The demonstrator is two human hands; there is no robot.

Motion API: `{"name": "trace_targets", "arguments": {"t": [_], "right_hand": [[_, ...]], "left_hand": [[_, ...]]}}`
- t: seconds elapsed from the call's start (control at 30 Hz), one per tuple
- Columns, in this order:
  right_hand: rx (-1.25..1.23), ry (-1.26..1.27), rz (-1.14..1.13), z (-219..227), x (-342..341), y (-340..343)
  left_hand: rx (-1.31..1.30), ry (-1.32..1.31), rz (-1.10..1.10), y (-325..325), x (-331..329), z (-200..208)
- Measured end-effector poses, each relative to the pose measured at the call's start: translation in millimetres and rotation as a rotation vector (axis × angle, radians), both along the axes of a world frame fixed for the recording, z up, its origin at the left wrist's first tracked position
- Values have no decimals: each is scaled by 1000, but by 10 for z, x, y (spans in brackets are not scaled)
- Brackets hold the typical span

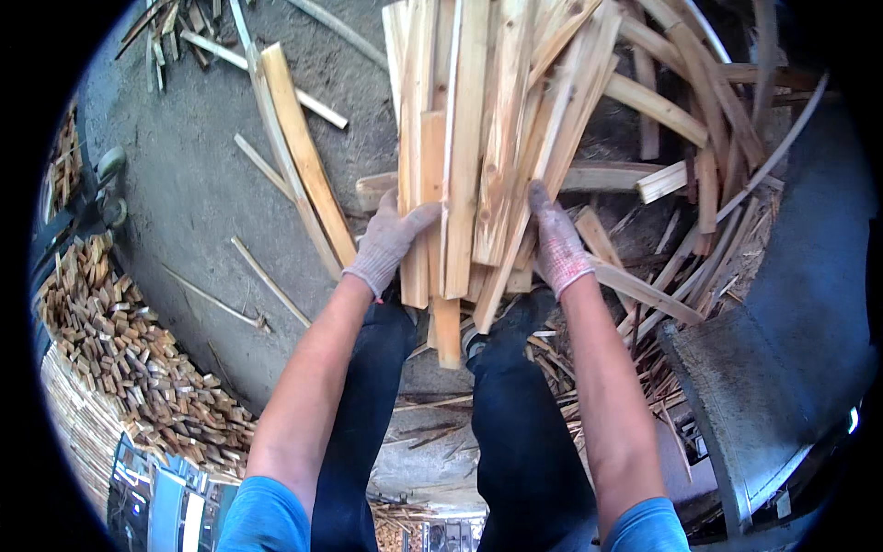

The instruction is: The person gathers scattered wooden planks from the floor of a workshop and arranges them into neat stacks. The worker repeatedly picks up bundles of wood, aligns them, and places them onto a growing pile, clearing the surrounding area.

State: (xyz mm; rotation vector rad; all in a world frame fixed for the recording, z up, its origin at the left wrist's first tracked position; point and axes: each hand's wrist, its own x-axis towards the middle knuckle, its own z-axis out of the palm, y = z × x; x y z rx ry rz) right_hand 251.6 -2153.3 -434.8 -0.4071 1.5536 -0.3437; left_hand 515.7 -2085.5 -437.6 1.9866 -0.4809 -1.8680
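A thick bundle of wooden slats (466,138) stands between my two hands, its uneven near ends just above my feet and its far ends fanned out. My left hand (391,241), in a pale knit work glove, clasps the bundle's left side with the thumb over the front slats. On the opposite side my right hand (558,241) presses in, its glove reddish at the palm and cuff. The fingers of both hands are partly hidden around the wood. One darker orange slat (447,331) sticks out lower than the others.
Loose slats (308,156) lie on the grey concrete floor (207,221) at the left. A messy heap of strips (708,138) spreads on the right, near a dark curved metal sheet (773,368). A large stack of cut wood (138,359) stands at far left.
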Motion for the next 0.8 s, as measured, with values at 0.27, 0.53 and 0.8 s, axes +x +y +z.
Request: {"name": "trace_targets", "arguments": {"t": [0.27, 0.53, 0.8], "right_hand": [[-29, -24, 428, 297, 14, -173], [-157, 69, 262, 88, 234, 0], [-58, -91, 141, 396, 179, -40]], "left_hand": [[-36, 233, -86, -70, -187, 265], [-29, 600, 269, 68, -156, 71], [74, 387, 124, -165, -195, 547]]}}
